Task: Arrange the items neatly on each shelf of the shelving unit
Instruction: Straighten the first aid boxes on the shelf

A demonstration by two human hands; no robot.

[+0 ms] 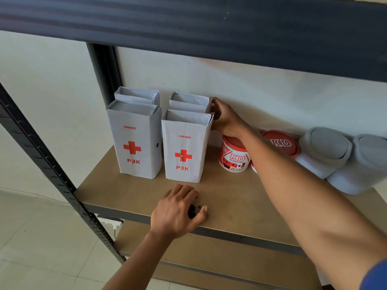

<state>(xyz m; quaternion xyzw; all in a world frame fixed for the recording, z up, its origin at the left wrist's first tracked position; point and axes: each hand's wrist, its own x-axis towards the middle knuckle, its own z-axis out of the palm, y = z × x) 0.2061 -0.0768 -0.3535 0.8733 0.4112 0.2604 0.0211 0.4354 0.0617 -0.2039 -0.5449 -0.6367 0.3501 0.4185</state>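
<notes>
Several white first-aid boxes with red crosses stand upright in two rows on the brown shelf board (230,197). The front left box (136,143) and front right box (184,149) face me. Behind them stand a back left box (138,94) and a back right box (189,101). My right hand (225,118) reaches in from the right and grips the right side of the back right box. My left hand (178,208) rests on the shelf's front edge, fingers curled around a small dark thing I cannot identify.
Two red-and-white paint tins (233,155) (280,143) stand right of the boxes, partly hidden by my right forearm. Two grey lidded containers (324,151) (364,164) lie tilted at the far right. A dark metal upright (52,172) runs down the left. A lower shelf (209,256) sits below.
</notes>
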